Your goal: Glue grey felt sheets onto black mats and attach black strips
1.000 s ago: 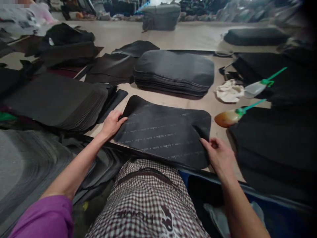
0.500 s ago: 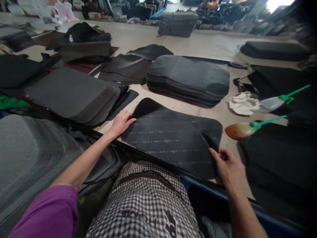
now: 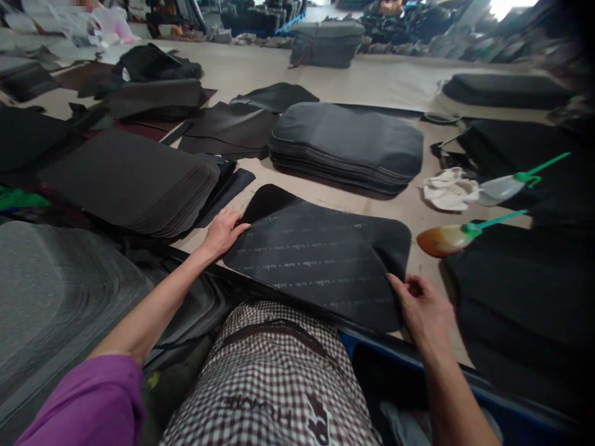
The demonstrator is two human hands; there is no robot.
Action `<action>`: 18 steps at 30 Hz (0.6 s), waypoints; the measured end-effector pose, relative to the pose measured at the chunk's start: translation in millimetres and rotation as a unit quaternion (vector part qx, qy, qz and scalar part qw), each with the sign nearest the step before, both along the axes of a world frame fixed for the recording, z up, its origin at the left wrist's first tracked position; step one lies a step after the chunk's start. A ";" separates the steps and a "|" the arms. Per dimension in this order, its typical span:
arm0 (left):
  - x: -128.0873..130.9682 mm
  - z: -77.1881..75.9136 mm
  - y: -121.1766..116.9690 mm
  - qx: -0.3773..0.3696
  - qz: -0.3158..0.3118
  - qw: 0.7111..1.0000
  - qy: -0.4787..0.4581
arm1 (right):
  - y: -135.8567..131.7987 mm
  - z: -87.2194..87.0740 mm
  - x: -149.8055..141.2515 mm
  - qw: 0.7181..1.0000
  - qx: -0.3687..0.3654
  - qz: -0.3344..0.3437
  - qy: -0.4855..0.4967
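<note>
In front of me on the table lies a dark sheet [image 3: 316,266] with rounded corners and rows of pale printed lettering. My left hand [image 3: 224,234] grips its left edge, thumb on top and the fingers hidden beneath or behind it. At the opposite edge, my right hand [image 3: 425,306] pinches the sheet between thumb and curled fingers, and a crease rises beside the thumb. Behind the sheet stands a stack of dark rounded panels [image 3: 346,145]. Another stack of dark grey sheets [image 3: 134,179], its edges fanned, lies beyond my left hand.
Right of the sheet lie a bottle of amber liquid [image 3: 441,240] with a green nozzle, a clear bottle [image 3: 501,189] and a crumpled white cloth [image 3: 450,189]. Dark material [image 3: 520,297] covers the table's right side. A tall grey stack [image 3: 32,285] stands at my lower left.
The whole view has shifted slightly, so things appear a little further left. Both hands keep their hold on the sheet, which lies much the same.
</note>
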State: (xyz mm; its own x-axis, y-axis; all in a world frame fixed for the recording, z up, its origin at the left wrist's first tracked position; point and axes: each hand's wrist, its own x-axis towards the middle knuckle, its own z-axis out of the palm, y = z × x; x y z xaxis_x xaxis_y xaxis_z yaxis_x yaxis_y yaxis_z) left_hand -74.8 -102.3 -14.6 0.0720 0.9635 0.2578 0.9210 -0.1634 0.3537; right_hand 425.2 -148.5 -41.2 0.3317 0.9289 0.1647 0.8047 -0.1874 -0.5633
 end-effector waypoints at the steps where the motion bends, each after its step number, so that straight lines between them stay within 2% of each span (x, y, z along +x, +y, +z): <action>1: -0.5 -0.8 0.4 0.001 -0.001 1.000 0.004 | -0.5 -1.3 0.7 1.000 0.004 0.003 -0.008; 5: -3.1 -6.3 -0.7 0.023 -0.003 0.999 -0.024 | -3.7 -2.6 -1.4 0.999 0.012 0.011 -0.032; 8: -3.6 -12.1 -3.2 0.056 0.007 0.997 -0.051 | -4.3 -2.2 -5.4 0.991 0.082 0.036 -0.102; 11: -2.3 -16.8 -3.8 0.071 0.007 0.997 -0.010 | -2.0 -4.3 -7.1 0.963 0.150 0.112 -0.192; 14: -2.2 -19.7 -1.2 0.044 -0.017 0.998 0.039 | -0.1 -9.8 -4.2 0.945 0.142 0.194 -0.221; 18: -6.7 -17.7 2.5 0.004 -0.021 0.998 0.057 | -1.9 -13.1 4.5 0.944 0.106 0.238 -0.200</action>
State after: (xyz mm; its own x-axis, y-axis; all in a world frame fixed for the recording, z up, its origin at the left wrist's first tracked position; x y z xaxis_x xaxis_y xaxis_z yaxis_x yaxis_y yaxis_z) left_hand -81.4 -99.9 -32.3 0.1407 0.9568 0.2543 0.9475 -0.2046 0.2456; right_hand 429.7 -150.3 -54.3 -0.2434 0.8888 0.3884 0.9260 0.3321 -0.1796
